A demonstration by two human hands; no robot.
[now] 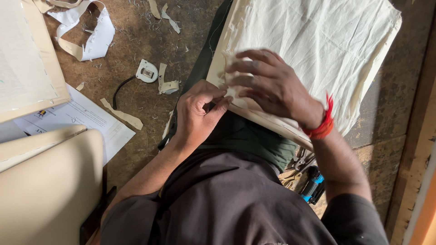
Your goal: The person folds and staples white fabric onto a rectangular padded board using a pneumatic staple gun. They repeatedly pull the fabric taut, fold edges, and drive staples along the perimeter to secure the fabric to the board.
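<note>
A cream fabric-covered panel (318,50) lies tilted across a dark green cloth (245,136) on the brown work surface (136,100). My left hand (197,113) pinches the panel's near lower edge, thumb and fingers closed on the fabric fold. My right hand (268,84) rests flat on the cream fabric just above that edge, fingers spread, slightly blurred. A red thread band (321,122) circles my right wrist. My dark shirt fills the bottom of the view.
Cream fabric scraps (122,115) and a white strip (93,36) litter the surface. A small white device with a black cord (146,71) lies nearby. Paper sheets (86,115) and beige panels (45,181) sit left. A blue-handled tool (312,186) lies under my right forearm.
</note>
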